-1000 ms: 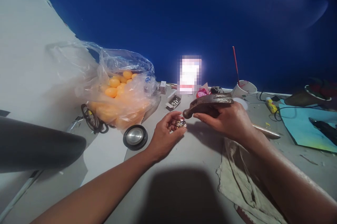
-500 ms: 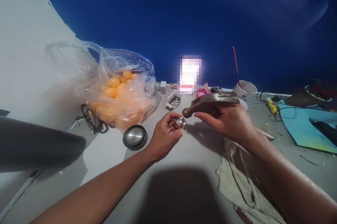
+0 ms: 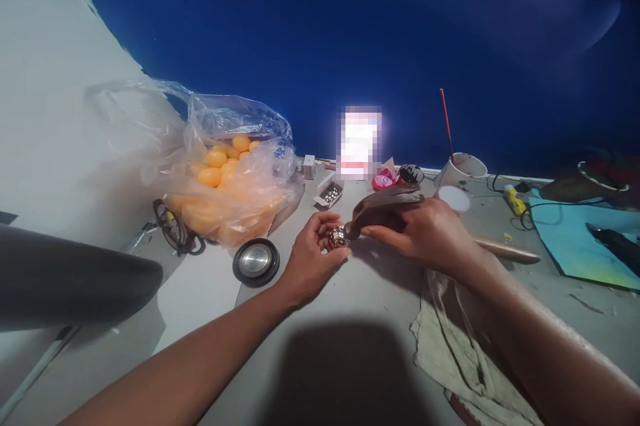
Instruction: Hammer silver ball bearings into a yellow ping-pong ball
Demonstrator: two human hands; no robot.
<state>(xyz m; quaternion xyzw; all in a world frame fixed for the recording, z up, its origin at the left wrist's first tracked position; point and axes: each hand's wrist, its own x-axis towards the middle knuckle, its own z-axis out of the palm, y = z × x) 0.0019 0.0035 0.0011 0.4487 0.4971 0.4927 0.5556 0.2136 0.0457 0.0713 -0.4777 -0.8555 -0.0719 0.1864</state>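
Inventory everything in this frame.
Ball: 1, silvery, centre
Hammer: 1, dark, centre
Bag: 1, clear, left
Spheres: several, orange, in bag
Boxes: 2, white, rear
Beads: several, silvery, in open box
Pixelated glow: 1, white, rear
Cup: 1, white, right
Stick: 1, red, in cup
Container: 1, brown, right
Bottle: 1, yellow, right
Sheet: 1, blue, right
Cloth: 1, beige, right
Disc: 1, black-silver, left
Cable: 1, black, left
Cylinder: 1, dark, left
Table: 1, grey, beneath
Backdrop: 1, blue, rear
Left grip: 1, on ball
Right grip: 1, on hammer

The left hand (image 3: 313, 259) and right hand (image 3: 437, 233) are bare; so are both forearms (image 3: 200, 349), at seven and four o'clock.
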